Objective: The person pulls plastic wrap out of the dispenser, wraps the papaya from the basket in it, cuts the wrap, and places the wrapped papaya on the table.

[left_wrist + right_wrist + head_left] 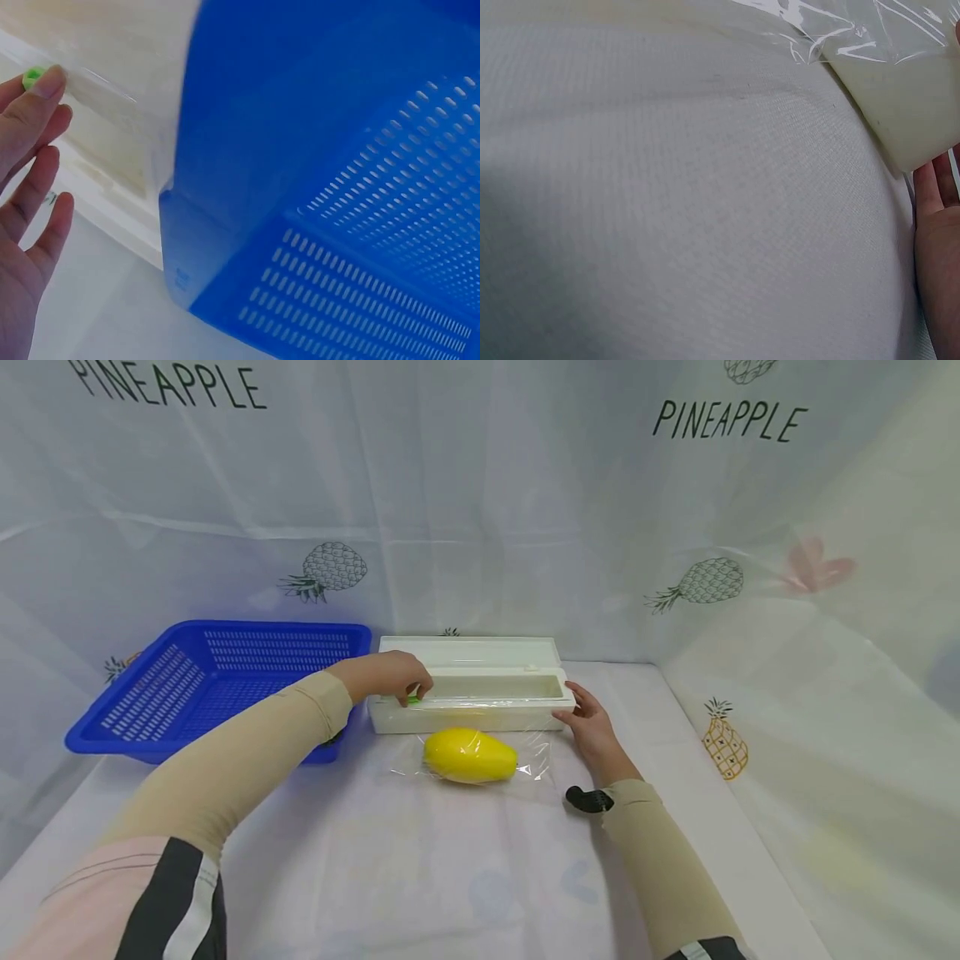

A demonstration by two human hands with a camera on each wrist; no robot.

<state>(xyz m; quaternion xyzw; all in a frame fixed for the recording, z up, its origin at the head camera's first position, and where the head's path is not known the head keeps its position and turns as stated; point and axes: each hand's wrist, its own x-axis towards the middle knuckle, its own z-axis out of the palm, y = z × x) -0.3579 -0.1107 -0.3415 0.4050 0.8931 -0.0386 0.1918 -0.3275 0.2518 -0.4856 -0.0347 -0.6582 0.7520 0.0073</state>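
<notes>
"PINEAPPLE" (730, 421) tops the curtain (480, 485), ten and two o'clock. The left hand (392, 675) pinches the cling-film dispenser's (465, 721) green slider (31, 76), the right hand (592, 727) grips its three-o'clock end — yellow fruit (470, 756) at six, blue basket (153, 697) at nine.

You wear tan sleeves (236, 764), black-and-white stripes (167, 893) higher up, pink cloth (93, 902) at left, and a curved black piece (588, 800) by your right cuff (628, 792).
</notes>
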